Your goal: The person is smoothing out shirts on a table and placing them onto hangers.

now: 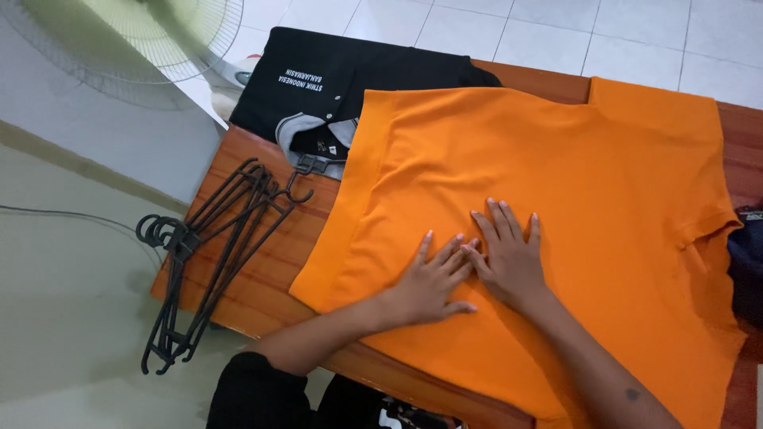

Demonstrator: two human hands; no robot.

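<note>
Both hands lie flat with fingers spread, no grip pinching anything: left hand (429, 280) and right hand (509, 258) press side by side, fingertips touching, on the middle of the orange shirt (556, 183). The shirt is spread over the wooden bench (262, 278). Left of the shirt lie black hangers (211, 246); beyond its far left corner, a black shirt (358, 83)

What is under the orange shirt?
The orange shirt lies on a brown wooden table and over one edge of a black shirt. Both hands, left and right, press flat on top. Anything else beneath is covered.
</note>
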